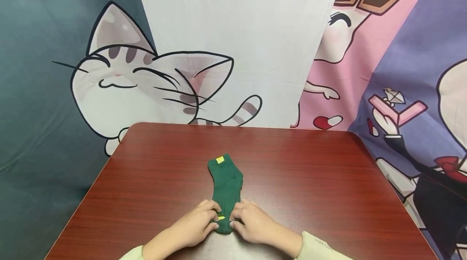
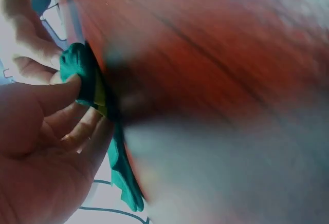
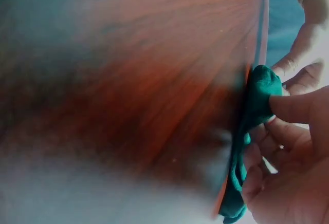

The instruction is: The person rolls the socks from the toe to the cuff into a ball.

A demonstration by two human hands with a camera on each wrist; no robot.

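A dark green ribbed sock [image 1: 226,189] lies flat on the reddish-brown wooden table [image 1: 310,179], stretching straight away from the person's hands, with its near end caught between them. The left hand [image 1: 195,225] and the right hand [image 1: 251,222] sit close together, almost touching, each pinching that near end of the fabric between thumb and curled fingers; the wrist views show the thumbs pressing the cloth against the fingers. A small yellow tag [image 1: 220,160] sits at the far end of the sock, well beyond the hands, and a second yellow tag [image 1: 221,218] shows just beside the left fingertips. It looks like two socks laid one on top of the other, though I cannot be sure.

As a judgement, the sock is already laid out and smoothed, and the near end seems barely lifted, so any folding or rolling has only just begun; nearly the whole length beyond the hands is not yet turned over.
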